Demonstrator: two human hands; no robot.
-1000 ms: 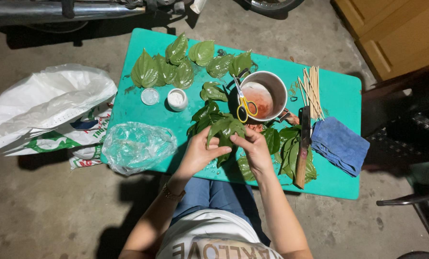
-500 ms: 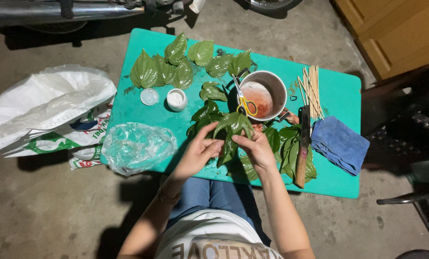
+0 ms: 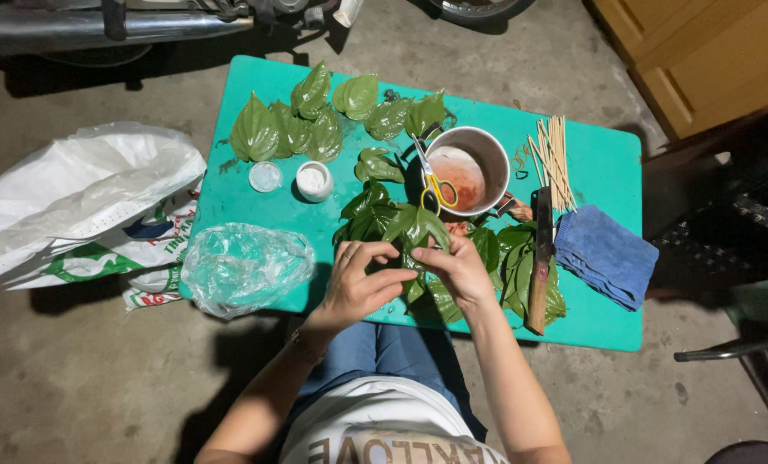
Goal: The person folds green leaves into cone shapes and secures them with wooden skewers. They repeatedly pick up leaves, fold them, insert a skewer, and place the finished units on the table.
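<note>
Concrete floor surrounds a low green bench [image 3: 607, 163]. Between both sets of fingers sits a dark green leaf [image 3: 414, 228], its long axis running away from the body, tip fanning out just beyond the fingertips. The left hand [image 3: 358, 279] closes on its near left side; the right hand [image 3: 461, 271] pinches its right edge, equally near. Past the fingers stands a metal pot [image 3: 478, 150] with yellow scissors [image 3: 434, 176]; right of them lie a knife [image 3: 540, 266] and a blue cloth [image 3: 605, 256].
</note>
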